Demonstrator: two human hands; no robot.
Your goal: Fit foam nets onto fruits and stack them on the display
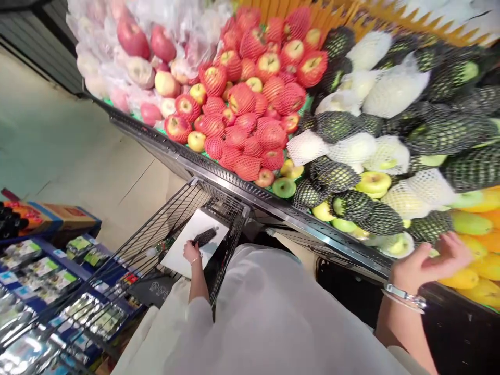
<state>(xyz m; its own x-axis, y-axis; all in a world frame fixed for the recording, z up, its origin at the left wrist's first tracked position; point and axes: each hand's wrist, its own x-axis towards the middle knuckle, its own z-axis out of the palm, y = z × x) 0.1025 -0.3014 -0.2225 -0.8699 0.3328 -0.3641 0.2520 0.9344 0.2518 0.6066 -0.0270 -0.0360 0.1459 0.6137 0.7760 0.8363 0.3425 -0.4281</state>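
Observation:
My left hand (191,252) is low over the shopping cart, its fingers closed on the near end of a long dark fruit in black netting (205,237). Under that fruit lies a flat white box or board (213,256) in the cart (179,200). My right hand (433,263), with a bracelet at the wrist, is raised at the display's front edge. Its fingers are parted and slightly curved, and I see nothing in them. Closest to it are yellow fruits (463,277) and a black-netted green fruit (429,227); I cannot tell whether it touches them.
Red-netted apples (242,99) fill the middle of the display, with wrapped peach-coloured fruit (140,72) to their left. White-netted fruits (398,88) lie among dark-netted ones on the right. A black rail (230,182) edges the display. Packaged goods (50,271) stand at lower left.

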